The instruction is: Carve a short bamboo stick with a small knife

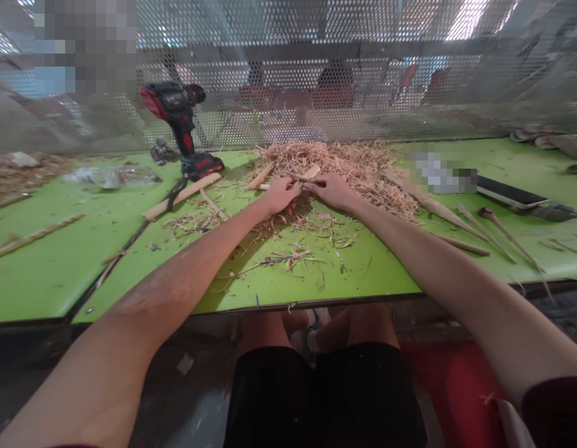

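Note:
My left hand and my right hand meet over the table at the front of a heap of wood shavings. Both have their fingers bent and pinched together, with the fingertips almost touching. A small thin piece lies between the fingertips, too small and too covered to name. Just beyond my fingers a short pale wooden piece rests against the heap. Another short wooden stick leans to the left of my left hand. Loose curled shavings are scattered below the hands.
A cordless drill stands upright at the back left, beside a clear plastic bottle. Wooden sticks lie left and right. A phone is at the right. A perforated metal screen borders the green table.

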A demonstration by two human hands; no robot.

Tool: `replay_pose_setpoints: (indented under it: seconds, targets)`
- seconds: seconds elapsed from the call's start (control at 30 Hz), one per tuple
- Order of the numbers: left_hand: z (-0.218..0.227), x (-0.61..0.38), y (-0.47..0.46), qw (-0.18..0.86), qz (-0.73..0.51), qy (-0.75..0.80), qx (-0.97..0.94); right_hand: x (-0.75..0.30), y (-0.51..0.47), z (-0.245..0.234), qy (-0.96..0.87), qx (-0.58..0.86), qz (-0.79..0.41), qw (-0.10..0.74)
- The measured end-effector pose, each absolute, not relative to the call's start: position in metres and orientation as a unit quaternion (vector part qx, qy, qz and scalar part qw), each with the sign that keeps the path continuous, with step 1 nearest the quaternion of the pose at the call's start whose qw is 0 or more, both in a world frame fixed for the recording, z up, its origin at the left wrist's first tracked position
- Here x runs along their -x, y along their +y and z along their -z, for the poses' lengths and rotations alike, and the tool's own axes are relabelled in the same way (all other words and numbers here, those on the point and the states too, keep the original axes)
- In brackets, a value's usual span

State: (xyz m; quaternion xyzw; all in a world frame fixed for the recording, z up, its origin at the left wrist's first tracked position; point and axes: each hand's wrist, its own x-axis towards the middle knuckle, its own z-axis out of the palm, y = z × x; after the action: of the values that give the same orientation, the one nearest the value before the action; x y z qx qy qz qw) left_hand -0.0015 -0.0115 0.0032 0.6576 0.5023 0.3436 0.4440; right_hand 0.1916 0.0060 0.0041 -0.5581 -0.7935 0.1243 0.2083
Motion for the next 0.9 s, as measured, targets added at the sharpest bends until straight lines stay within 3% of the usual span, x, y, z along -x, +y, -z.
replay_pose_setpoints:
  seconds: [0.9]
  targets:
    - [-0.0044, 0.0018, -0.012, 0.433, -0.328, 0.508, -0.668, -0.1931, 0.0132, 0.0006, -0.791, 0.555, -0.119, 0.231]
